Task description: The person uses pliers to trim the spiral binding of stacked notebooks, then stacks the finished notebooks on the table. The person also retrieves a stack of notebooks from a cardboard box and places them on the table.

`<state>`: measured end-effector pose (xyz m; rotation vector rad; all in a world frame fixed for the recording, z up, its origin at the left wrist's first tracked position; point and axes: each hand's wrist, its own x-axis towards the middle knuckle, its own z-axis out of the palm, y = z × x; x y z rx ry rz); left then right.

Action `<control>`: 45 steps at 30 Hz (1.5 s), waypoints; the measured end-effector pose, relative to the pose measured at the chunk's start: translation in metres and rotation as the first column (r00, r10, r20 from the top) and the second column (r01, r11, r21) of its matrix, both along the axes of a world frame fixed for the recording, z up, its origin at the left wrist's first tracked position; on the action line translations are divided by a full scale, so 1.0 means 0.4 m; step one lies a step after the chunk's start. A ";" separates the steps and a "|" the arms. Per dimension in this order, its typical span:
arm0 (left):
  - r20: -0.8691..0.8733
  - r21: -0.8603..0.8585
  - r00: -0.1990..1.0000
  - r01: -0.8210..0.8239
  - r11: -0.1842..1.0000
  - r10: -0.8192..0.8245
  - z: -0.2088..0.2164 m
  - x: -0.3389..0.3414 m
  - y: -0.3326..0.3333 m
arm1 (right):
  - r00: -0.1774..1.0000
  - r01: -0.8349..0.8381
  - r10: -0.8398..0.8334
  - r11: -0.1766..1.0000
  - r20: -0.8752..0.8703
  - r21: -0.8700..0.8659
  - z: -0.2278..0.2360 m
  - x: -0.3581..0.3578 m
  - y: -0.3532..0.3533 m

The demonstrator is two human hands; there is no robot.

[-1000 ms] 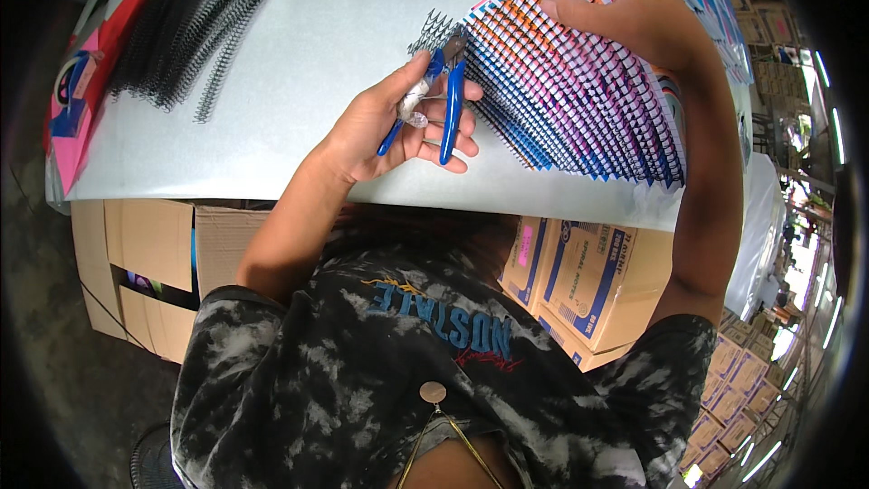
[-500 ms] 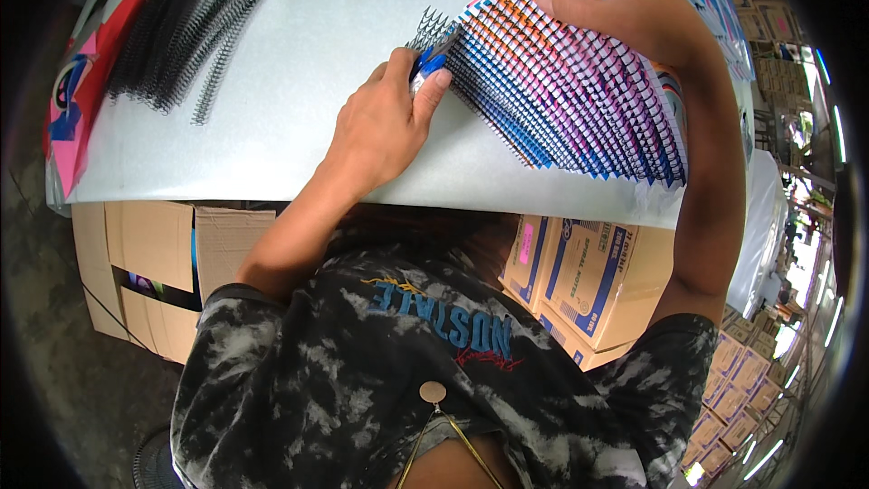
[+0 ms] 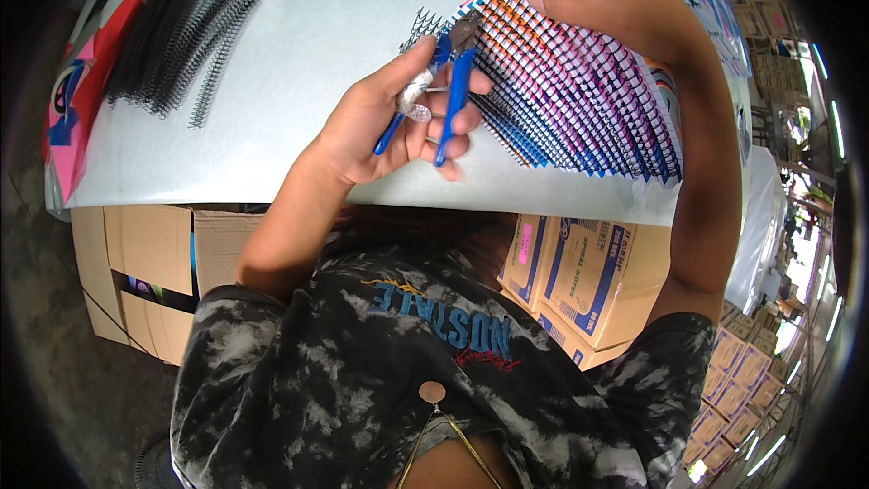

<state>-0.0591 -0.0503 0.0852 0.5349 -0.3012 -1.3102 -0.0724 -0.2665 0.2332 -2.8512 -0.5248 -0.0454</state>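
The left hand point(image 3: 385, 113) sits just above the middle of the frame, palm turned up, its fingers curled loosely around a pair of pliers point(image 3: 459, 81) with blue handles spread apart and something white wrapped on one of them. The tip of the pliers points up toward the left edge of a row of spiral notebooks point(image 3: 579, 81), which fans across the upper right of the frame with its black coils facing up and its edges running from orange through purple to blue. The view is too small there to be sure whether the blades are closed on a wire. Just left of the tip, a few bare coil ends point(image 3: 422, 25) stick out past the paper. The right hand point(image 3: 625, 4) lies over the top of the notebooks at the upper right, thumb stretched along the coils; its other fingers are mostly hidden, so how firmly it grips cannot be told. A pile of loose black coils point(image 3: 176, 41) lies on the pale table point(image 3: 317, 72) at the upper left, beside a red and pink package point(image 3: 81, 109) near the rim. Below the table edge, an open cardboard box point(image 3: 145, 244) stands at the left and closed cartons point(image 3: 602, 290) at the right, with the dark patterned shirt point(image 3: 362, 380) between them.
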 end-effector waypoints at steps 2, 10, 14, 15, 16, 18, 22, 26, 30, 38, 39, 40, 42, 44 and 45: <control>0.484 0.326 0.871 -0.271 0.906 0.087 0.044 -0.028 -0.009 | 1.000 -0.013 0.013 1.000 0.003 -0.019 0.011 -0.010 0.012; 0.302 0.151 0.953 -0.082 0.985 0.033 0.012 -0.019 0.004 | 1.000 -0.026 0.025 0.999 0.014 0.026 -0.021 0.014 -0.015; -0.043 -0.116 0.997 0.054 0.992 -0.059 -0.001 0.005 -0.008 | 0.999 0.006 -0.004 0.999 -0.037 0.042 -0.006 0.011 -0.011; -0.101 -0.145 0.992 0.056 0.988 -0.071 0.000 0.005 -0.014 | 0.999 0.029 -0.029 1.000 -0.031 0.001 0.006 0.000 0.002; 0.134 0.023 0.991 -0.031 0.999 0.028 0.004 0.003 -0.016 | 0.999 0.046 -0.047 0.998 -0.023 -0.034 0.011 -0.007 0.012; 0.596 0.266 0.798 -0.303 0.915 0.091 0.023 -0.009 -0.015 | 0.999 0.023 -0.022 0.999 0.028 -0.042 0.013 -0.019 0.026; 0.791 0.265 0.594 -0.546 0.795 0.145 0.011 -0.044 -0.020 | 0.999 -0.041 0.041 0.999 0.006 0.016 0.009 -0.008 0.007; 0.306 0.070 0.941 -0.175 0.982 0.146 0.019 -0.031 -0.015 | 0.999 -0.006 0.008 0.999 -0.040 0.038 0.005 0.001 0.000; 0.008 -0.131 1.000 -0.025 0.991 0.027 -0.008 -0.008 -0.029 | 0.998 0.023 -0.020 0.999 -0.052 0.047 -0.007 0.009 -0.009; 0.090 -0.003 0.993 -0.075 0.997 0.075 0.007 -0.018 -0.025 | 0.999 -0.044 0.043 0.999 0.025 0.032 -0.010 0.003 -0.005; 0.077 0.017 0.993 -0.095 0.995 0.093 0.015 -0.024 -0.030 | 1.000 -0.016 0.016 1.000 0.024 0.014 -0.008 -0.005 -0.001; 0.066 0.037 0.991 -0.116 0.993 0.113 0.020 -0.027 -0.031 | 1.000 0.009 -0.008 1.000 0.024 -0.003 0.005 -0.017 0.021; 0.023 0.000 0.995 -0.101 0.995 0.101 0.014 -0.025 -0.030 | 0.999 0.038 -0.038 0.999 -0.008 -0.014 0.014 -0.015 0.029; 0.037 -0.037 0.996 -0.080 0.996 0.082 0.000 -0.021 -0.028 | 0.995 0.056 -0.056 0.998 -0.077 -0.006 0.014 0.001 0.015; 0.074 -0.053 0.994 -0.072 0.996 0.076 -0.010 -0.016 -0.026 | 0.997 0.041 -0.041 0.999 -0.062 -0.006 0.014 -0.001 0.013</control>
